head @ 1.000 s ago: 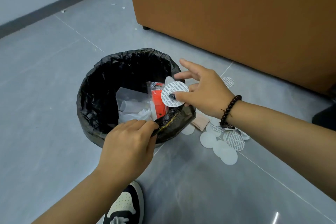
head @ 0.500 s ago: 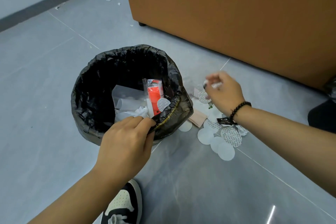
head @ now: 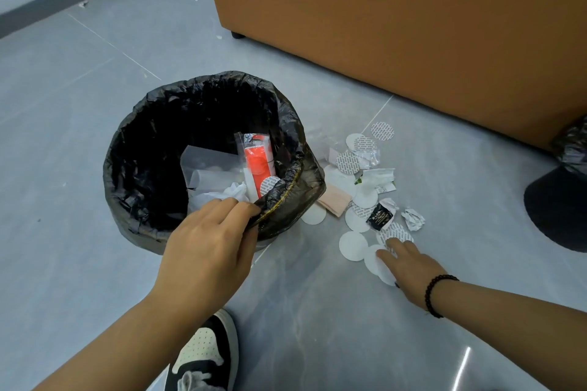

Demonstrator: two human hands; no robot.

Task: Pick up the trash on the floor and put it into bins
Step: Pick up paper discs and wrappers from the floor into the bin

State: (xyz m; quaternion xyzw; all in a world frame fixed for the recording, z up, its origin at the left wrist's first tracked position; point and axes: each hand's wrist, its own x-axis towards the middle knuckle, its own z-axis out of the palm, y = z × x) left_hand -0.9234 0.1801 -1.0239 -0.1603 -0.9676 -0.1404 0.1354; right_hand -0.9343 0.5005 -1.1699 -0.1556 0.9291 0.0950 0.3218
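Your right hand [head: 409, 267] lies flat with fingertips on the paper discs [head: 355, 245] on the floor, right of the bin [head: 152, 225], whose rim your left hand [head: 209, 251] pinches.

Bin [head: 139, 149] left of scattered discs [head: 352, 246] on floor [head: 63, 263], sofa [head: 413, 25] behind, shoe [head: 203, 355] in front.

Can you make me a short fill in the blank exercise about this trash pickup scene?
1. The left hand grips the rim of the ____-lined bin.
2. The right hand touches white ____ on the floor.
3. The packet in the bin is ____.

Missing words: black; discs; red
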